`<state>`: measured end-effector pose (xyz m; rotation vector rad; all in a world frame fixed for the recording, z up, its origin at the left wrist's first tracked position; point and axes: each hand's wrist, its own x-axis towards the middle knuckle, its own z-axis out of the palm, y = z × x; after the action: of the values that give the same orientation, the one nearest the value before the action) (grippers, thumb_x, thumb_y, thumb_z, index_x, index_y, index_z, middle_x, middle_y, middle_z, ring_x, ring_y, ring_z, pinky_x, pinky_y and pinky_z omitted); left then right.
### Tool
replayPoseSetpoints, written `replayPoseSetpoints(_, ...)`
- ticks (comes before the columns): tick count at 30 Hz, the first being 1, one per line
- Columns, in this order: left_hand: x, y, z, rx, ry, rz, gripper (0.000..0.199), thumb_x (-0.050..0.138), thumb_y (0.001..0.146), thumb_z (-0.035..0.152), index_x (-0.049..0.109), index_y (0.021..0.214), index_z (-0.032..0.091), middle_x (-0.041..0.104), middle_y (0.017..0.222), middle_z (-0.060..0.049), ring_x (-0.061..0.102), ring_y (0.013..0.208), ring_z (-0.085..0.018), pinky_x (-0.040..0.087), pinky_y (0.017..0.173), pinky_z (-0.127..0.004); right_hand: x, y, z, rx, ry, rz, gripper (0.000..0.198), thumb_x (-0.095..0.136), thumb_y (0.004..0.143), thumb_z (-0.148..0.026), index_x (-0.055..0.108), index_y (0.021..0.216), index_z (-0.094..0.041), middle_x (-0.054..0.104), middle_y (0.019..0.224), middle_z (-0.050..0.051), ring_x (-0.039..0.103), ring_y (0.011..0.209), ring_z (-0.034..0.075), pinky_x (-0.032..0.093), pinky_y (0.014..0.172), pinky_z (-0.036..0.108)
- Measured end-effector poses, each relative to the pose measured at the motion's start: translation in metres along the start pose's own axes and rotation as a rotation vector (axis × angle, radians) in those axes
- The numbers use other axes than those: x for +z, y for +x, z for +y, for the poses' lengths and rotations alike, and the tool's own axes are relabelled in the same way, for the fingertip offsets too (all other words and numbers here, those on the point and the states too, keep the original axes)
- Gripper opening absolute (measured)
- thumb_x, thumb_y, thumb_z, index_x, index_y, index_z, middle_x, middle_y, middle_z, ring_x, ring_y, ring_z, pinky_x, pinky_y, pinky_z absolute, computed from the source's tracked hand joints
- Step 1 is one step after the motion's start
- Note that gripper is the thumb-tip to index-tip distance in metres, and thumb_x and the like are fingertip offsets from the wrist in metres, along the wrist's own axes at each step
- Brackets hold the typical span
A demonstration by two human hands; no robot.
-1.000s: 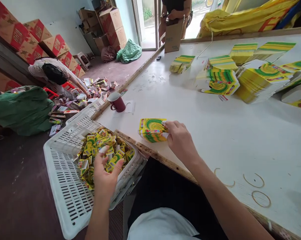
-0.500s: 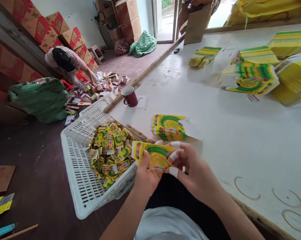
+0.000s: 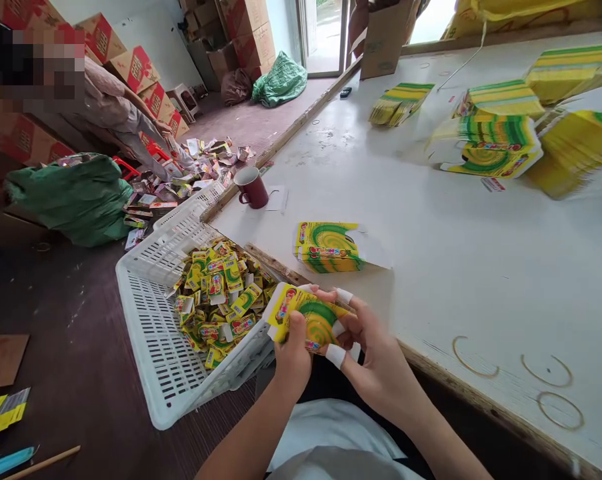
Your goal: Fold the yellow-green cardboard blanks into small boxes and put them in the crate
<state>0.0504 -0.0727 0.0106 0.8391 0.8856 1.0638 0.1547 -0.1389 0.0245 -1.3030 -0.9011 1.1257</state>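
Note:
A yellow and green printed cardboard box (image 3: 308, 319) is held between both hands over the table's near edge. My left hand (image 3: 295, 357) grips its left part, thumb on the front. My right hand (image 3: 368, 353), with white tape on several fingertips, holds the box's right end, thumb below and fingers above. Just beyond lies a stack of flat cartons (image 3: 328, 248) of the same print. On the left, a white plastic basket (image 3: 143, 353) contains many small yellow boxes (image 3: 231, 300).
A maroon mug (image 3: 253, 190) stands near the table's left edge. More carton stacks (image 3: 501, 147) lie at the far right of the white table (image 3: 431, 267). A person (image 3: 115, 100) stands by scattered boxes (image 3: 181, 183) and a green sack (image 3: 71, 197). Rubber bands (image 3: 561, 408) lie at right.
The box in my hands has tilted, its right end lower, and my right hand has closed in nearer to my left. The person at the left has straightened up from bending.

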Motion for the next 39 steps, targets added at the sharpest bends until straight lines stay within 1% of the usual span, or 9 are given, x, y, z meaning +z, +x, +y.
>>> replayPoseSetpoints(7, 0.018, 0.006, 0.009, -0.108, -0.216, 0.034, 0.051, 0.080, 0.064, 0.063, 0.055, 0.072, 0.020, 0.048, 0.062, 0.006, 0.053, 0.057, -0.011, 0.053, 0.064, -0.026, 0.017, -0.014, 0.000, 0.030, 0.027, -0.063, 0.062, 0.065, 0.074, -0.018, 0.044, 0.133, -0.025, 0.061, 0.094, 0.001, 0.059, 0.083, 0.017, 0.052, 0.074, 0.030)
replayPoseSetpoints(10, 0.010, 0.005, 0.004, -0.109, -0.046, 0.065, 0.059, 0.079, 0.059, 0.072, 0.055, 0.073, 0.020, 0.049, 0.067, 0.005, 0.052, 0.061, -0.011, 0.049, 0.062, -0.023, 0.012, -0.012, 0.008, 0.005, -0.129, -0.062, 0.047, 0.062, 0.077, -0.017, 0.054, 0.124, -0.021, 0.060, 0.090, 0.001, 0.056, 0.077, 0.016, 0.049, 0.071, 0.029)
replayPoseSetpoints(16, -0.001, 0.004, 0.000, 0.018, 0.098, -0.156, 0.066, 0.083, 0.056, 0.067, 0.058, 0.098, 0.023, 0.060, 0.092, 0.000, 0.056, 0.074, -0.013, 0.050, 0.070, -0.026, -0.007, -0.006, 0.008, -0.034, -0.082, -0.048, 0.032, 0.058, 0.090, -0.031, 0.055, 0.120, -0.022, 0.056, 0.082, -0.001, 0.053, 0.072, 0.014, 0.047, 0.066, 0.026)
replayPoseSetpoints(19, 0.004, 0.007, 0.003, 0.087, 0.147, -0.032, 0.056, 0.088, 0.056, 0.055, 0.058, 0.090, 0.022, 0.054, 0.072, 0.006, 0.045, 0.058, -0.008, 0.042, 0.055, -0.019, -0.005, -0.004, 0.002, -0.042, 0.002, -0.191, 0.027, 0.064, 0.086, -0.032, 0.061, 0.109, -0.020, 0.059, 0.084, -0.001, 0.054, 0.072, 0.014, 0.048, 0.066, 0.026)
replayPoseSetpoints(22, 0.008, 0.010, 0.005, 0.087, 0.145, 0.038, 0.051, 0.092, 0.052, 0.044, 0.061, 0.084, 0.020, 0.057, 0.066, 0.008, 0.048, 0.054, -0.007, 0.042, 0.052, -0.017, -0.002, -0.001, 0.003, -0.035, -0.028, -0.132, 0.015, 0.062, 0.086, -0.028, 0.066, 0.097, -0.018, 0.063, 0.079, 0.000, 0.056, 0.069, 0.013, 0.048, 0.062, 0.024)
replayPoseSetpoints(30, -0.003, 0.011, 0.012, -0.132, 0.017, -0.144, 0.032, 0.089, 0.061, 0.046, 0.076, 0.074, 0.020, 0.077, 0.071, -0.003, 0.072, 0.066, -0.020, 0.060, 0.068, -0.033, -0.032, -0.003, 0.000, -0.216, -0.242, 0.059, 0.022, 0.055, 0.090, -0.018, 0.076, 0.094, -0.020, 0.077, 0.079, 0.001, 0.069, 0.064, 0.014, 0.053, 0.058, 0.020)
replayPoseSetpoints(33, -0.013, 0.016, 0.033, -0.125, 0.024, -0.236, 0.056, 0.074, 0.067, 0.070, 0.078, 0.093, 0.020, 0.080, 0.091, -0.009, 0.075, 0.085, -0.026, 0.059, 0.079, -0.036, -0.047, -0.004, -0.014, -0.392, -0.452, 0.104, 0.029, 0.054, 0.088, -0.010, 0.076, 0.099, -0.024, 0.076, 0.083, 0.001, 0.069, 0.068, 0.014, 0.053, 0.059, 0.021)
replayPoseSetpoints(36, -0.022, 0.021, 0.056, 0.031, 0.136, -0.334, 0.089, 0.054, 0.064, 0.089, 0.071, 0.119, 0.021, 0.075, 0.116, -0.014, 0.066, 0.116, -0.032, 0.052, 0.098, -0.040, -0.056, -0.005, -0.020, -0.580, -0.699, 0.144, 0.035, 0.053, 0.088, -0.007, 0.077, 0.096, -0.032, 0.076, 0.085, 0.001, 0.069, 0.085, 0.019, 0.055, 0.076, 0.033)
replayPoseSetpoints(39, -0.019, 0.015, 0.065, 0.125, 0.536, -0.470, 0.090, 0.084, 0.054, 0.066, 0.062, 0.131, 0.024, 0.067, 0.131, -0.012, 0.057, 0.128, -0.034, 0.043, 0.108, -0.042, -0.052, -0.007, -0.015, -0.700, -0.823, 0.071, 0.035, 0.055, 0.090, -0.009, 0.075, 0.095, -0.038, 0.078, 0.092, -0.002, 0.068, 0.100, 0.023, 0.044, 0.103, 0.049)
